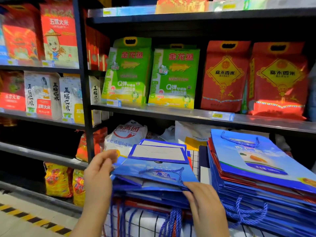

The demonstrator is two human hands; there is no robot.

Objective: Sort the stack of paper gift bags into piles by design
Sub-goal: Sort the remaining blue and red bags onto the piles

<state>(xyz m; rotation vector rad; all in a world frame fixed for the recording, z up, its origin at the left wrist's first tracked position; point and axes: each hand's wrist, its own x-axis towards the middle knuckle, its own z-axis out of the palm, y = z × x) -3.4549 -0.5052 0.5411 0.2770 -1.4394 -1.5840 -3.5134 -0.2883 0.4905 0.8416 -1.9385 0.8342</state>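
Two piles of blue gift bags: right pile (256, 170) tall, left stack (153, 197) nearer me, red edges showing low in it. Right hand (203, 204) pinches near edge of top bag (153, 170) on left stack. Left hand (97, 171) at its left edge, fingers curled; cannot tell if gripping. I judge step: lifting top bag. Next: check design, move right if it matches, otherwise start new pile.

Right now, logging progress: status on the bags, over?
Left hand and right hand both pinch top bag. Blue pile at right. Nothing in the way.
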